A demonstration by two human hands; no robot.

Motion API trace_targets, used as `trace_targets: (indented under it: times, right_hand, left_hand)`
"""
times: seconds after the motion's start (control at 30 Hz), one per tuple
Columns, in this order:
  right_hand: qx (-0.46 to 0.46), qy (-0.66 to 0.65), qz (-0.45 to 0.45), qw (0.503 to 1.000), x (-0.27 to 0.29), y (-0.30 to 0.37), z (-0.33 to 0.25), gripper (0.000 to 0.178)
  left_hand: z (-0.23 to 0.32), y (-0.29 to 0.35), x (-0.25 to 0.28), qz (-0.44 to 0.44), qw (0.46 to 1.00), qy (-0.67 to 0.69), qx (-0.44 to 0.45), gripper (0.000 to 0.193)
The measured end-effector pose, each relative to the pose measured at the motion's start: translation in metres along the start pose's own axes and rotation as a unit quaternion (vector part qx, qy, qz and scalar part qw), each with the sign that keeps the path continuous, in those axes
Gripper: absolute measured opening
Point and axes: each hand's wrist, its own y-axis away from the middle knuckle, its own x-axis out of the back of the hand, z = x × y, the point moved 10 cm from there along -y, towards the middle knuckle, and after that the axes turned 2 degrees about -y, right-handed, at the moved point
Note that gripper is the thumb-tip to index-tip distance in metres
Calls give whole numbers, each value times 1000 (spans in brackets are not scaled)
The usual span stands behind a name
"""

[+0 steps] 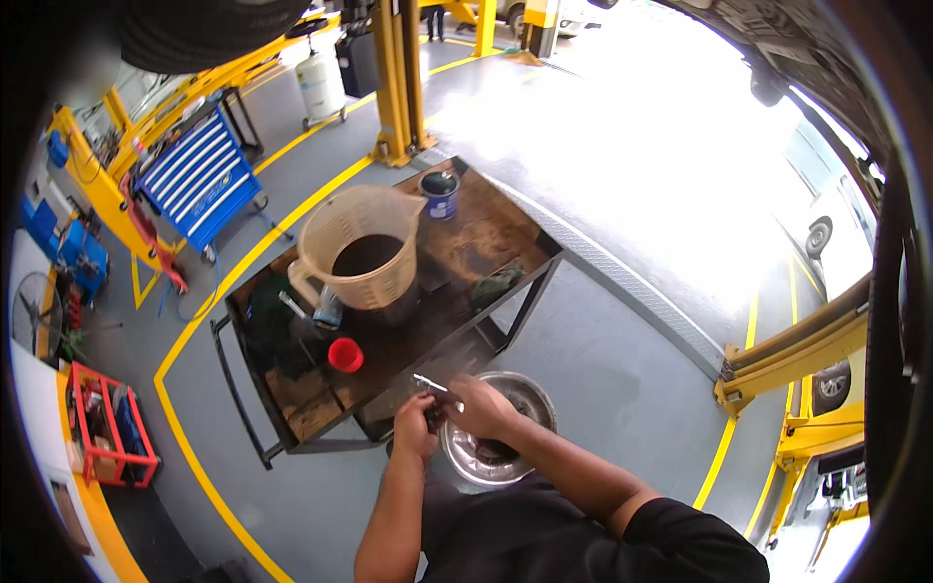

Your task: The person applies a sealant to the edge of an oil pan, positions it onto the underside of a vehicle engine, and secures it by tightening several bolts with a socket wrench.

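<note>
My two hands meet in front of me above the near edge of a metal bowl [544, 395]. My right hand [478, 408] is closed around a slim tool [431, 384] with a shiny metal end pointing up and left; its exact kind is unclear. My left hand [416, 425] is closed just beside it, its fingers around a small dark piece that I cannot make out. The bowl stands low, partly hidden by my right forearm, with something dark inside. Beyond my hands, a red cup [345, 356] sits on the cart.
A dark metal cart [374, 394] carries a large translucent jug [326, 228] of dark liquid, a blue can [440, 197], a dark rag [497, 288] and a metal-handled tool [294, 305]. Yellow lift posts [393, 87], a blue tool chest [202, 180] and a red rack [109, 428] stand around.
</note>
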Motion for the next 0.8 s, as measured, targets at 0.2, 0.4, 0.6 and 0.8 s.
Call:
trace_targets:
  times: [0.2, 0.4, 0.6, 0.8]
  right_hand:
    - [-59, 17, 31, 998, 57, 57, 30, 21]
    - [-15, -45, 86, 995, 91, 92, 48, 22]
    - [-182, -283, 152, 929, 108, 111, 85, 19]
    - [-250, -393, 203, 861, 112, 118, 96, 22]
  left_hand:
    - [-44, 12, -70, -39, 998, -28, 28, 25]
    - [-75, 32, -116, -51, 992, 20, 115, 25]
    - [-72, 40, -144, -97, 984, -112, 100, 20]
    - [-66, 30, -172, -162, 976, -141, 21, 19]
